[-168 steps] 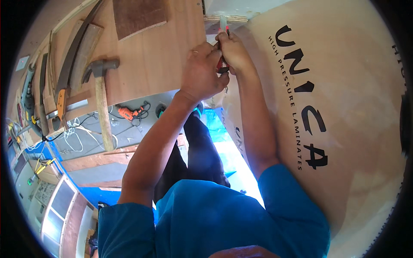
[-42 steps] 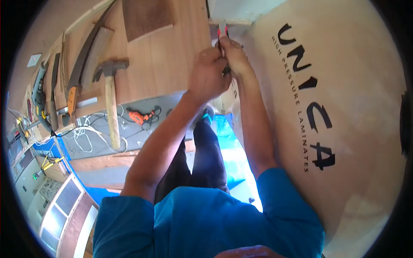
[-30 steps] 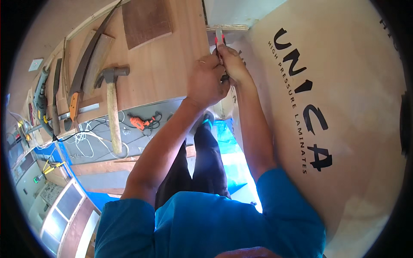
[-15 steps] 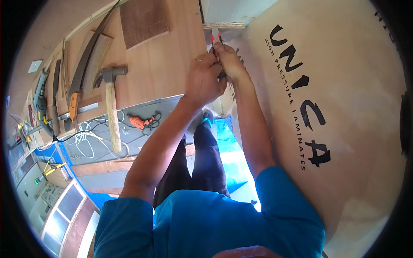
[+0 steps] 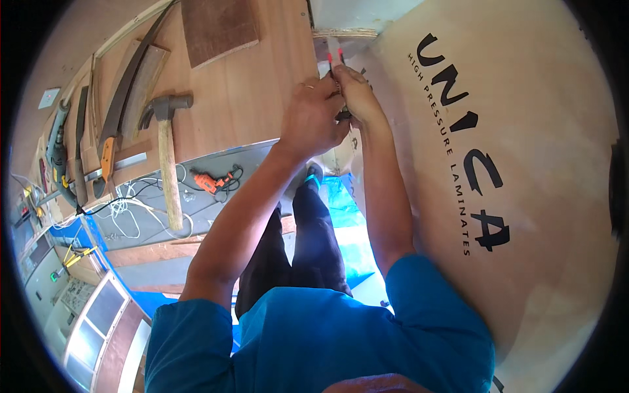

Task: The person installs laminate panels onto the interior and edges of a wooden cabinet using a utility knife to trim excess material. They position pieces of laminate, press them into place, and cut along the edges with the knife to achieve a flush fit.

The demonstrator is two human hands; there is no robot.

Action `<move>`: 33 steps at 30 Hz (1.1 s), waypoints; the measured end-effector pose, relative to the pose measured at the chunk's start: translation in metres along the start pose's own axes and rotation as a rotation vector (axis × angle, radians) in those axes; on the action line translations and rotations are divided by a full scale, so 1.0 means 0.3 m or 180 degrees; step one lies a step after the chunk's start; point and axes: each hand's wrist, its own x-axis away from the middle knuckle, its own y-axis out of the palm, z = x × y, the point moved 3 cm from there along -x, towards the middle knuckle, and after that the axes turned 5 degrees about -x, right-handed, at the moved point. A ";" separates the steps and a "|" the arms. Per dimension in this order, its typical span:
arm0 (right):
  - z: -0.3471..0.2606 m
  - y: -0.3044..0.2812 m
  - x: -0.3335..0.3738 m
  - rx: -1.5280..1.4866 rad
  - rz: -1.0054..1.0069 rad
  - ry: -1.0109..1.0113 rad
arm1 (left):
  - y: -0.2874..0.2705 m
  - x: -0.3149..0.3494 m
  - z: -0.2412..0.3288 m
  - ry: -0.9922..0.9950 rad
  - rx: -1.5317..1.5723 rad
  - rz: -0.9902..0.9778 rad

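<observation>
My hands meet at the top centre of the head view, at the corner of the wooden worktop and the large pale laminate sheet [image 5: 426, 170]. My right hand [image 5: 358, 98] is closed round a slim red-and-black hand tool [image 5: 335, 51], the thumb lying along it. Its flat grey tip points away from me, close to a plywood edge [image 5: 344, 33]. My left hand [image 5: 314, 111] is closed against the tool's near part, where a dark end [image 5: 343, 116] shows between the hands. Fingers hide most of the tool, so its exact kind is unclear.
On the worktop [image 5: 223, 105] lie a claw hammer [image 5: 170, 157], its handle overhanging the edge, a handsaw [image 5: 124, 98], a grey drill [image 5: 57, 150] and a brown board [image 5: 219, 33]. Below are an orange corded power tool [image 5: 213, 182], tangled white cables [image 5: 128, 213] and blue sheeting [image 5: 341, 196].
Both hands and the tool appear slightly farther right, still together at the same corner. The view has shifted a little; the grip looks the same.
</observation>
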 end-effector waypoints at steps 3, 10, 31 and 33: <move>-0.014 0.003 -0.007 0.0151 0.0053 -0.0236 | -0.001 0.002 -0.006 -0.0111 0.0008 -0.0192; -0.022 0.011 -0.032 0.0170 0.0125 0.0126 | 0.011 0.009 -0.019 -0.0350 -0.0025 -0.0193; 0.013 0.008 -0.048 -0.0355 -0.0241 -0.0015 | 0.025 0.008 -0.011 -0.0112 -0.0085 0.0035; 0.018 0.009 -0.030 -0.0390 -0.0175 0.0108 | 0.026 0.011 -0.009 -0.0055 -0.0044 -0.0056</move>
